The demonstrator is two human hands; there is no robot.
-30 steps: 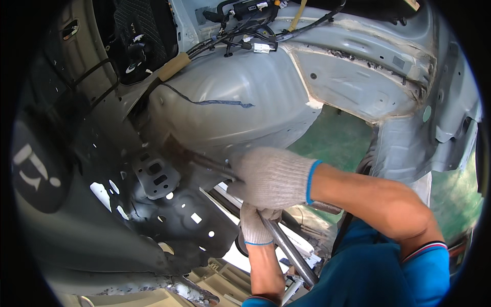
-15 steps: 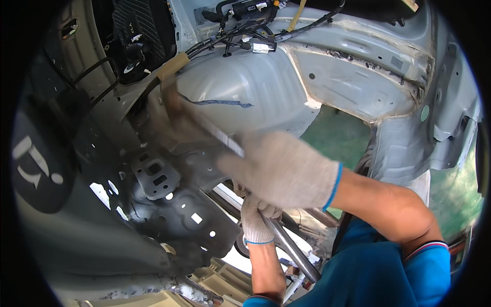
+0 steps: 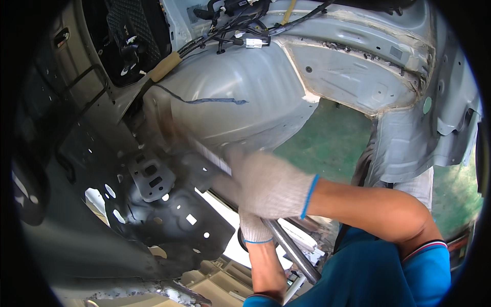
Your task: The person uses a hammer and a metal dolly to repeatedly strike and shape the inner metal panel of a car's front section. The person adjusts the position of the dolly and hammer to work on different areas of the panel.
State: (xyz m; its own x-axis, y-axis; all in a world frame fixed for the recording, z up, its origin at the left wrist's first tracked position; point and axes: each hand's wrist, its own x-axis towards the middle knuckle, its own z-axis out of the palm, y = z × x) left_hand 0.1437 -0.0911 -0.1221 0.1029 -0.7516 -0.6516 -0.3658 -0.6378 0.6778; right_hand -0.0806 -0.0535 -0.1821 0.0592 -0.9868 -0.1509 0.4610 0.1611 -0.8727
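Hammer [image 3: 209,156] and metal bar [image 3: 294,250] are both in hand, so work looks unfinished; how much is done or left cannot be told. Going left to right: one slotted bracket [image 3: 151,176] stands at the left; the one hammer's blurred head is just beyond it, before one grey bulging panel [image 3: 271,87], contact unclear. Two gloved hands follow: the left hand [image 3: 255,228], mostly covered, seems wrapped around the one bar; the right hand [image 3: 273,184] is closed around the hammer's handle. The bar slants on to the near right.
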